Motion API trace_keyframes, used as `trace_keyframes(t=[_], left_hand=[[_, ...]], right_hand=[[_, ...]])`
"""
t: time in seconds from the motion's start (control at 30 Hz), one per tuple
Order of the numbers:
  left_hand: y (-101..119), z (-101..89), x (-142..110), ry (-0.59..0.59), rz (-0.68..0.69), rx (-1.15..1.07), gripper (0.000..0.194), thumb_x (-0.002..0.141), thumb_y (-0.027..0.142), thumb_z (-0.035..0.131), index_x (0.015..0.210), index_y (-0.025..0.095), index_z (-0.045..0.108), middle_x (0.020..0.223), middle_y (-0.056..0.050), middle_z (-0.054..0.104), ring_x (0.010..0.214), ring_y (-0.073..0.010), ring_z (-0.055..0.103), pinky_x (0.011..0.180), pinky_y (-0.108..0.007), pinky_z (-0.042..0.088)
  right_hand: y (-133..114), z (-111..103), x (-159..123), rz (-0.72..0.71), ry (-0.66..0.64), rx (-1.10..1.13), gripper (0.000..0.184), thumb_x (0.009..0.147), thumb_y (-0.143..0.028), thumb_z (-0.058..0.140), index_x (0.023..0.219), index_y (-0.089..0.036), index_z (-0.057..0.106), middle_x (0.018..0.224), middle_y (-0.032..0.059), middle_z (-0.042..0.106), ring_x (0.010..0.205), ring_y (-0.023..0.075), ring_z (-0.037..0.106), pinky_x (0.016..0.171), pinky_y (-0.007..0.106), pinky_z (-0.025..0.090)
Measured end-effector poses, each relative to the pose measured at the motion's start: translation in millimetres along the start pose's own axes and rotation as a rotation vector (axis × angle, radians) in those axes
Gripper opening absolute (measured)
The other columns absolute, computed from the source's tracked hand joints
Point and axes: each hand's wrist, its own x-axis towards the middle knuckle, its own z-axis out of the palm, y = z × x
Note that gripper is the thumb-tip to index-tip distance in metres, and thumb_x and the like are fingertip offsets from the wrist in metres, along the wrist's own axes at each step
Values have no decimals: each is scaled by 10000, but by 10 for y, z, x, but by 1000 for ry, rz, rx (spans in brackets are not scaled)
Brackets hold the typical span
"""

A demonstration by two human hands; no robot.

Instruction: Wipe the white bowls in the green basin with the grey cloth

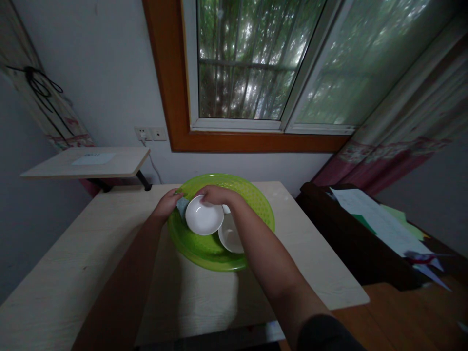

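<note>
A round green plastic basin [258,204] sits on the pale wooden table. At its left side, my left hand [169,202] is closed at a small grey-blue cloth [182,208], which hangs just below the fingers; the exact grip is partly hidden. My right hand [214,193] reaches over the basin and pinches the far rim of a white bowl [204,218], whose hollow faces up toward me. The cloth lies close against that bowl's left side. A second white bowl [229,236] rests in the basin to the right, partly covered by my right forearm.
A small raised shelf [91,163] with a paper on it stands at the table's [204,302] back left. Behind are a wall socket [149,134] and a window. To the right, a dark brown piece of furniture [351,243] carries papers [380,224] and red-handled scissors [420,259].
</note>
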Motion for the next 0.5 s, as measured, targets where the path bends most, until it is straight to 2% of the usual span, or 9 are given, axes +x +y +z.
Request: trace_keyframes(t=[0.13, 0.3, 0.5], left_hand=[[13, 3, -19, -11, -4, -1, 551, 630, 484, 815, 1057, 153, 708, 918, -70, 776, 775, -241, 693, 743, -358, 514], [17, 11, -22, -31, -16, -16, 522, 642, 460, 823, 1046, 150, 708, 871, -58, 773, 734, -229, 685, 718, -349, 522], [-22, -4, 11, -37, 7, -32, 526, 643, 482, 850, 1032, 150, 727, 891, -86, 780, 800, -278, 719, 745, -391, 551]], right_hand=[[85, -105, -29, 98, 121, -13, 446, 798, -54, 619, 1163, -232, 803, 1125, 19, 802, 1010, 221, 722, 883, 255, 526], [186, -181, -40, 171, 263, 28, 450, 829, -59, 587, 1216, -192, 774, 1199, 54, 781, 1023, 213, 720, 882, 240, 525], [310, -293, -111, 278, 349, 86, 452, 841, -84, 571, 1249, -145, 756, 1137, 83, 790, 947, 213, 727, 867, 263, 531]])
